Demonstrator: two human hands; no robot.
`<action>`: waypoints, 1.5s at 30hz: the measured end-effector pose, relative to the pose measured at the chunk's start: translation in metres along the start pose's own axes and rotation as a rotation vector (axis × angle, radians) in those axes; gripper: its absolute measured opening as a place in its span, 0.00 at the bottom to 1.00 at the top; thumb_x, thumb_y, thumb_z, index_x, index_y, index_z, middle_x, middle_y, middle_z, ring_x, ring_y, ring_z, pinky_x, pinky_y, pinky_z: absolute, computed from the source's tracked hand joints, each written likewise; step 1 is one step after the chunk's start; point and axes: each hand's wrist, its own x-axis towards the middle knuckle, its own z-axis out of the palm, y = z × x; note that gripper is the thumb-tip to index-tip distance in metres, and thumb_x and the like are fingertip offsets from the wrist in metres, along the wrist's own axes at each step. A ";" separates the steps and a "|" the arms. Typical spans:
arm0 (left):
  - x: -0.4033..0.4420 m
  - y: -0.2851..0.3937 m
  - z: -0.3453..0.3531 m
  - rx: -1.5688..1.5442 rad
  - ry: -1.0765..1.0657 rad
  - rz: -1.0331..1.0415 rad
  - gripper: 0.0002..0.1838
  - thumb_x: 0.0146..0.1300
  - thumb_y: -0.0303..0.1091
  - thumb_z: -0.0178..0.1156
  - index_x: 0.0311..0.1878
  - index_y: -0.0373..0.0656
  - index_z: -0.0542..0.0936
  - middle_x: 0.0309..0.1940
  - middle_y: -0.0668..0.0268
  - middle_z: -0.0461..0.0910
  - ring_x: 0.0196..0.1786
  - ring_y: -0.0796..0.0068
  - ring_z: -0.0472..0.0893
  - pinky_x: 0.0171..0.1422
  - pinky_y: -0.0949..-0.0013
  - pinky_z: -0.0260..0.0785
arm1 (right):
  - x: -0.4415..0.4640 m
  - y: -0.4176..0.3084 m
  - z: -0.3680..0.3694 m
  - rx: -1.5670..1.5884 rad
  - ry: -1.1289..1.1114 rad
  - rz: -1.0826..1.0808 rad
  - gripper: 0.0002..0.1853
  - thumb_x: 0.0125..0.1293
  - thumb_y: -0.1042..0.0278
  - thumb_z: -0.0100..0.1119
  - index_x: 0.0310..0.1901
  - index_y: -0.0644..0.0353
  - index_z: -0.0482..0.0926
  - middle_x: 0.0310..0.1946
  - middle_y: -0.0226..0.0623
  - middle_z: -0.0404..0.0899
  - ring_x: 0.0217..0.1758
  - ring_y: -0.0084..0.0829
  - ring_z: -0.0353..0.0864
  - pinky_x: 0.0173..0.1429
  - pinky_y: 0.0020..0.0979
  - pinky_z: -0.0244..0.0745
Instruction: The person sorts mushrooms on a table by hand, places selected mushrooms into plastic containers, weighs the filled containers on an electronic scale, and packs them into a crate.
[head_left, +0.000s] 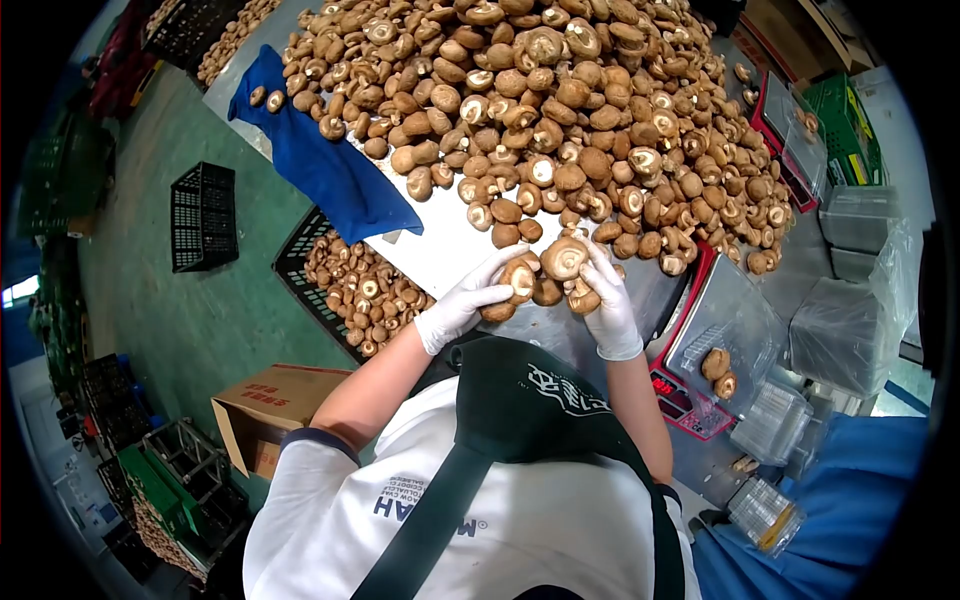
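Note:
Both hands wear white gloves and meet at the near edge of a big mushroom pile point(560, 110). My left hand point(480, 296) is closed around a brown mushroom point(519, 279), its pale underside showing. In my right hand point(607, 304) are mushrooms too: a large one point(564, 258) with its stem side up, and a smaller one point(583, 297) below it. Another mushroom point(547, 291) lies between the hands; whether either hand touches it I cannot tell.
A red scale point(690, 400) with two mushrooms on its covered plate stands to the right. Clear plastic trays point(835, 335) are stacked beyond it. A black crate point(300, 255) of mushrooms sits at the left, near a blue cloth point(320, 160) and a cardboard box point(275, 395).

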 end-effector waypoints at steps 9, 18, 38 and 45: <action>0.000 0.006 0.005 0.014 -0.024 -0.014 0.44 0.63 0.39 0.64 0.78 0.40 0.53 0.71 0.57 0.63 0.71 0.67 0.67 0.75 0.66 0.58 | -0.003 -0.002 0.003 0.024 0.005 -0.002 0.27 0.73 0.71 0.46 0.72 0.67 0.60 0.64 0.41 0.70 0.62 0.29 0.73 0.63 0.29 0.70; -0.003 -0.028 -0.016 -0.090 0.011 -0.102 0.28 0.73 0.52 0.51 0.67 0.42 0.69 0.54 0.61 0.76 0.56 0.70 0.78 0.62 0.67 0.71 | -0.007 0.014 0.051 -0.825 -0.149 -0.040 0.19 0.66 0.67 0.62 0.58 0.59 0.79 0.52 0.37 0.82 0.44 0.27 0.82 0.50 0.27 0.76; 0.017 -0.013 -0.032 -0.204 0.220 -0.182 0.29 0.74 0.54 0.46 0.66 0.41 0.70 0.60 0.57 0.76 0.53 0.64 0.80 0.55 0.63 0.76 | 0.074 -0.055 -0.033 -0.109 0.183 -0.220 0.25 0.77 0.66 0.46 0.72 0.59 0.64 0.71 0.37 0.65 0.73 0.32 0.65 0.74 0.33 0.61; 0.040 0.015 -0.030 0.210 0.282 -0.021 0.24 0.73 0.46 0.50 0.65 0.42 0.73 0.54 0.61 0.77 0.52 0.71 0.78 0.59 0.68 0.71 | 0.058 -0.067 -0.053 0.466 0.180 -0.103 0.19 0.78 0.57 0.44 0.65 0.51 0.70 0.56 0.34 0.76 0.59 0.35 0.76 0.48 0.30 0.76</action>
